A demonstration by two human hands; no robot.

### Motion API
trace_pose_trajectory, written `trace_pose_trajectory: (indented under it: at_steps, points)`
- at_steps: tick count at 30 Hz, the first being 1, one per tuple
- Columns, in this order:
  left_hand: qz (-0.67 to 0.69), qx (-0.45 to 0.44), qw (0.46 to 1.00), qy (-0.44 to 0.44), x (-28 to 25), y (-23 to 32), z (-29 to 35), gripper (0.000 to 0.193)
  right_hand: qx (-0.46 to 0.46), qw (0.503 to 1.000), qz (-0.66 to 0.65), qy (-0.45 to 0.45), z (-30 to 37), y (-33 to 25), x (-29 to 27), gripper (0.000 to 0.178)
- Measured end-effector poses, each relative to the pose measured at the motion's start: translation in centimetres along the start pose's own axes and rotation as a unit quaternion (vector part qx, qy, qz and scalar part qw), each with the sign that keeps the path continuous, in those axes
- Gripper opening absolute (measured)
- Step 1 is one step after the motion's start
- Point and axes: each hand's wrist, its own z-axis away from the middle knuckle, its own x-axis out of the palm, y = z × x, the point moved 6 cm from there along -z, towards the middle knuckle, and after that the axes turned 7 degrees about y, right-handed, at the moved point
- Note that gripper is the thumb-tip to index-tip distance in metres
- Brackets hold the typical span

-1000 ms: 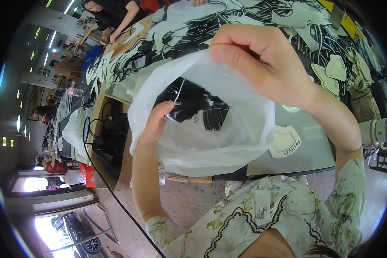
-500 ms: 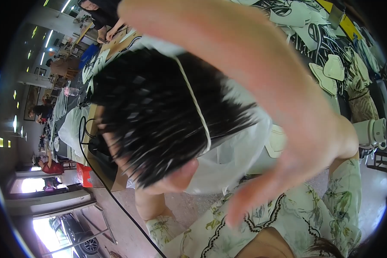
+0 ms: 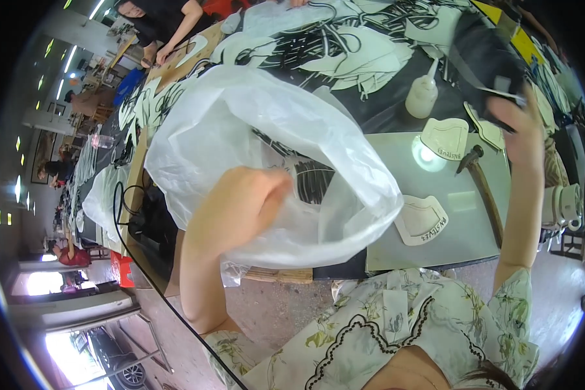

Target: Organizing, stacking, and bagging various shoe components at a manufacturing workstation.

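Note:
My left hand (image 3: pixel 250 205) is over the mouth of a translucent white plastic bag (image 3: pixel 195 117), its fingers curled and partly blurred. What they hold, if anything, does not show. Inside the bag lie dark, narrow strips (image 3: pixel 315 181). At the far right, my right hand (image 3: pixel 519 127) is raised and closed on the lower end of a dark bundle with a pale band (image 3: pixel 484 49), which motion smears. Below and left of it, a hammer (image 3: pixel 484 185) with a wooden handle lies on a pale board (image 3: pixel 396 153), close to two cream shaped pieces (image 3: pixel 422 221).
A white squeeze bottle (image 3: pixel 422 96) stands beyond the board. Pale cut pieces with dark straps (image 3: pixel 357 58) cover the far table. A co-worker (image 3: pixel 156 26) sits at the far left. A black cable (image 3: pixel 156 286) runs down my left side.
The large black bundle with a pale string is gone from in front of me, baring the bag's opening. My right arm has swung from across the view to the far right.

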Motion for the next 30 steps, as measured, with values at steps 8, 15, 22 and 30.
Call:
trace_pose_trajectory:
  at_steps: [8, 15, 22, 30]
  points:
    - [-0.214, 0.054, 0.973, 0.072, 8.1, -13.9, -9.0, 0.029, -0.047, 0.881, 0.425, -0.204, -0.4, 12.7, 8.3, 0.081]
    - [-0.154, 0.049, 0.964, 0.211, 9.7, -18.2, -9.4, 0.049, -0.109, 0.757, 0.602, -0.228, -2.2, 18.6, 13.4, 0.078]
    - [-0.279, 0.026, 0.947, 0.159, 8.3, -16.6, -1.4, 0.048, -0.089, 0.975, 0.121, -0.161, -2.9, 5.1, 14.2, 0.086]
    - [-0.412, 0.029, 0.905, 0.102, 8.5, -12.2, -9.3, 0.047, -0.341, 0.854, 0.338, -0.198, 1.1, -2.2, 20.1, 0.032]
